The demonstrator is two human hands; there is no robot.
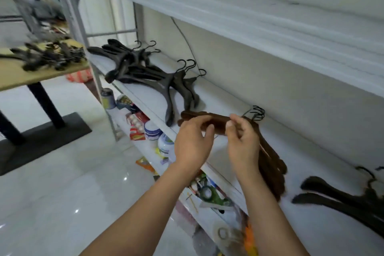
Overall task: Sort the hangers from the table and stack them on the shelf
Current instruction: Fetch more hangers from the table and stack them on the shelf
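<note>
1. White shelf along the wall carries 3 sorted piles; more hangers wait on the counter far left.
2. My left hand and right hand have fingers curled lightly around the brown hangers, resting on the shelf.
3. I'd square the arms and align the hooks before letting go.
4. Hanger count is hidden; right pile is cut off.

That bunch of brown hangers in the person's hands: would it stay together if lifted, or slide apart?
The brown hangers look rigid, keeping their bent shape on the shelf. They probably slide apart easily: they already lie fanned out, and both the left hand and right hand hold them. Their black hooks lie bunched together and may snag.
</note>
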